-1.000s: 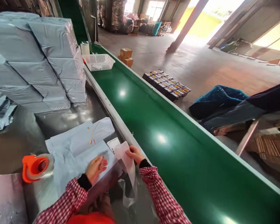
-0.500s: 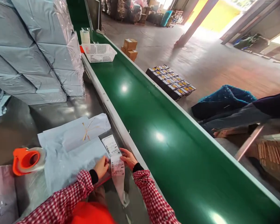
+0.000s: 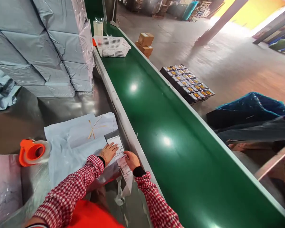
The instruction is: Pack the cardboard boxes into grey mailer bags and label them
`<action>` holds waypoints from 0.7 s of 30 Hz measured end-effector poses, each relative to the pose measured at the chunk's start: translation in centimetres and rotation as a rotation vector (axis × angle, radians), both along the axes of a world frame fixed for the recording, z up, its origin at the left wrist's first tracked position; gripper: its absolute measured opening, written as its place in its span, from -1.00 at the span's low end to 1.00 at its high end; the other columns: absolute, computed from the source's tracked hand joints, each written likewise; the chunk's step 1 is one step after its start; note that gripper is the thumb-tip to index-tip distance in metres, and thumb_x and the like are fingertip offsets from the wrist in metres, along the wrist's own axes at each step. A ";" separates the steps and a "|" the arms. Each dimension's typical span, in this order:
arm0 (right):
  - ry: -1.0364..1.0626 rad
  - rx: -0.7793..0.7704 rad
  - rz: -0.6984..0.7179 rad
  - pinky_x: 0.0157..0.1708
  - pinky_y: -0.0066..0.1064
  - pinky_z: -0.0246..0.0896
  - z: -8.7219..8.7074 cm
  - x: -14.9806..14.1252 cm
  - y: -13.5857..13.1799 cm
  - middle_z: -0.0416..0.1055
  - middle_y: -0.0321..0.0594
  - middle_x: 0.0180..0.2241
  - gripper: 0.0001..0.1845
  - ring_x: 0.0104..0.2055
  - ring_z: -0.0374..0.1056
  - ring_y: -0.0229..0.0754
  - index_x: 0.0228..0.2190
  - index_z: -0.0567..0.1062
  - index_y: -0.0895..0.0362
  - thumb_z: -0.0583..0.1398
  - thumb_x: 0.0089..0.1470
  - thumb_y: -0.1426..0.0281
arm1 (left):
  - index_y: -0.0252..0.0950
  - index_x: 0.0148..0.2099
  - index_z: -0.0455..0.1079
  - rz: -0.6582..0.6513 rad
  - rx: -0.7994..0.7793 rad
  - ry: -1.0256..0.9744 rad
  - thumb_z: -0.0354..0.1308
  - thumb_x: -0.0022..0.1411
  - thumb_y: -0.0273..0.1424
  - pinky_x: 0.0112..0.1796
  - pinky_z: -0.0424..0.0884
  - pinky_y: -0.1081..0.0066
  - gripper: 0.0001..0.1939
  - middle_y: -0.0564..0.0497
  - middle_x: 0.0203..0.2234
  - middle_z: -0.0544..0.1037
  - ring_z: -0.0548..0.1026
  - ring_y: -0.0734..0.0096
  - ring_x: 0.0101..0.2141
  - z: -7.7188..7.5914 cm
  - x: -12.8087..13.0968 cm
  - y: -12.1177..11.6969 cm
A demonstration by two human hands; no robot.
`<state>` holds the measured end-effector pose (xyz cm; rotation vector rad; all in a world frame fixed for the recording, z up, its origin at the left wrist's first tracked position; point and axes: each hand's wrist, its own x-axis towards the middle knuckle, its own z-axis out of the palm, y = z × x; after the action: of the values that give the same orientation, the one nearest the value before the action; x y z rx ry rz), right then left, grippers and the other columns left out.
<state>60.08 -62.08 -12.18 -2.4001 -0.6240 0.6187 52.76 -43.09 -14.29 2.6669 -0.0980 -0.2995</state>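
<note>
While the left hand (image 3: 110,153) lay flat, fingers spread, across the label (image 3: 120,149) on the parcel (image 3: 95,146), the right hand (image 3: 132,160), just beside it, pinched the label's edge, above the trailing backing (image 3: 127,189). The step appeared to be label application; the next move seemed to call for clean peeling and even smoothing.

The one head-worn view looks forward and steeply down, past checked sleeves (image 3: 68,186) to the fingers (image 3: 113,148) just below centre; tabletop (image 3: 61,109) lies close at left, green belt (image 3: 152,120) crosses diagonally, floor (image 3: 178,47) recedes toward upper right.
</note>
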 end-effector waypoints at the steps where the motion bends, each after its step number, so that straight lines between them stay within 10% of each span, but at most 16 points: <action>1: -0.037 -0.021 0.015 -0.14 -0.30 0.35 0.0 0.0 0.1 0.51 -0.13 -0.21 -0.61 -0.18 0.45 -0.11 -0.18 0.58 0.11 0.12 -0.03 0.60 | -0.14 0.25 0.24 -0.006 0.011 -0.005 -0.09 0.34 -0.47 0.22 0.13 0.00 -0.53 -0.03 0.27 0.26 0.10 0.16 0.30 0.0 -0.1 0.1; 15: -0.322 0.050 0.416 -0.17 -0.30 0.44 -0.6 -0.2 -3.0 0.54 -0.07 -0.20 -0.65 -0.19 0.48 -0.10 -0.07 0.57 0.09 0.05 0.23 0.45 | -0.18 0.31 0.16 -0.066 0.082 -0.015 -0.13 0.36 -0.45 0.23 0.09 0.08 -0.51 0.00 0.30 0.20 0.06 0.18 0.31 -0.7 -0.4 0.4; 21: -0.721 0.352 0.315 -0.03 -0.06 0.41 1.0 -2.5 -5.1 0.50 -0.13 -0.12 -0.80 0.01 0.40 -0.02 -0.23 0.60 0.01 0.16 0.20 0.40 | -0.21 0.32 0.14 -0.070 0.078 -0.009 -0.11 0.38 -0.40 0.23 0.08 0.06 -0.52 -0.03 0.30 0.20 0.05 0.16 0.31 -0.2 -0.4 0.5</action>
<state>57.56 -67.22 -11.18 -2.1590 -1.3014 -0.2636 52.41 -42.56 -14.50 2.7461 -0.1869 -0.3201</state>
